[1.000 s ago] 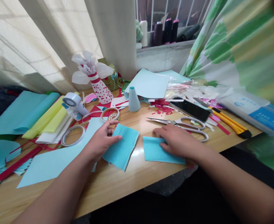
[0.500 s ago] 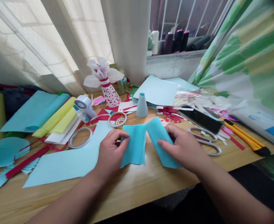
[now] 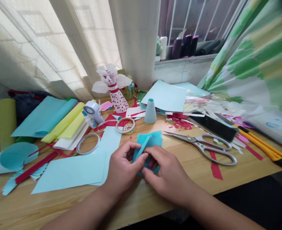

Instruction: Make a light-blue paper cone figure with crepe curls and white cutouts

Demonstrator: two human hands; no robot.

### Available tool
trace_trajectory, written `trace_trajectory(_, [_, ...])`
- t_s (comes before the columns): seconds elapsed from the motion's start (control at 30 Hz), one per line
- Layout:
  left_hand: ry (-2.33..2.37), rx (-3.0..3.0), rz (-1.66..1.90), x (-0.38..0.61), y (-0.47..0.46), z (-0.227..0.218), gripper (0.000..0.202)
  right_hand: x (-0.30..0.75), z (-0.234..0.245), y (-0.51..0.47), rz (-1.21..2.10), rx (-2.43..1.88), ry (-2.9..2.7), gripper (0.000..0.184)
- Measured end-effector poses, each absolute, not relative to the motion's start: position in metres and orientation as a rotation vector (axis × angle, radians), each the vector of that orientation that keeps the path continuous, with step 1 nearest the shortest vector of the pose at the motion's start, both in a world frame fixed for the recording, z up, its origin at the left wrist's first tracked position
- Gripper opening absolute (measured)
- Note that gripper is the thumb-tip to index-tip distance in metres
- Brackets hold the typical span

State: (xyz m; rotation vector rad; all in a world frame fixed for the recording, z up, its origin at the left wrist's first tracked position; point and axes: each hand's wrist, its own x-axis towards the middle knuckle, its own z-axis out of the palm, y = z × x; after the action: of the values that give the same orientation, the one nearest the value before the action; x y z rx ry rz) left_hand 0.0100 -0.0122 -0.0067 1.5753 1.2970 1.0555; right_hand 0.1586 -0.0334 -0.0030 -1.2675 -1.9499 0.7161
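Observation:
Between my hands are pieces of thin turquoise paper (image 3: 150,138), held together just above the table's front edge. My left hand (image 3: 125,166) pinches the left part, where one layer stands up like a fold. My right hand (image 3: 165,169) grips the right part, its fingers curled and partly hiding the paper. Behind them stands a pale blue paper cone (image 3: 150,111) with a cut-off top. To the right lie scissors (image 3: 200,143) with grey handles. Left of my hands are flat sheets of light blue paper (image 3: 74,172).
Two rolls of tape (image 3: 88,143) lie left of centre. A wrapped paper cone with red hearts (image 3: 119,100) stands behind. On the right are a black phone (image 3: 213,126), a yellow cutter (image 3: 263,145) and red paper scraps (image 3: 179,123). Rolled coloured papers (image 3: 61,123) lie left.
The two turquoise pieces, held apart earlier, are now brought together. My right hand has moved left to meet my left hand, uncovering the scissors' blades. The view has shifted slightly.

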Motion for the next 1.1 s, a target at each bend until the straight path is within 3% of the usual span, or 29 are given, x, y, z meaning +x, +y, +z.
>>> trace_trajectory(0.23, [1.201,1.582,1.049,0.005,-0.015,0.001,0.015,0.191,0.006,-0.023,0.179,-1.121,-1.738,0.024])
trace_trajectory(0.53, [0.999,1.715,1.106,0.0,-0.015,-0.003,0.01,0.214,0.008,-0.015,0.654,-1.011,-1.799,0.018])
trace_trajectory(0.8, [0.963,1.686,1.156,-0.001,-0.015,-0.004,0.012,0.213,-0.001,-0.015,0.852,-0.892,-1.677,0.019])
trace_trajectory(0.93, [0.969,1.59,1.208,0.002,-0.015,-0.008,0.006,0.211,-0.004,-0.017,0.964,-1.004,-1.571,0.036])
trace_trajectory(1.1, [0.961,1.439,1.319,0.006,-0.007,-0.014,0.027,0.213,0.0,-0.016,0.711,-0.998,-1.625,0.037])
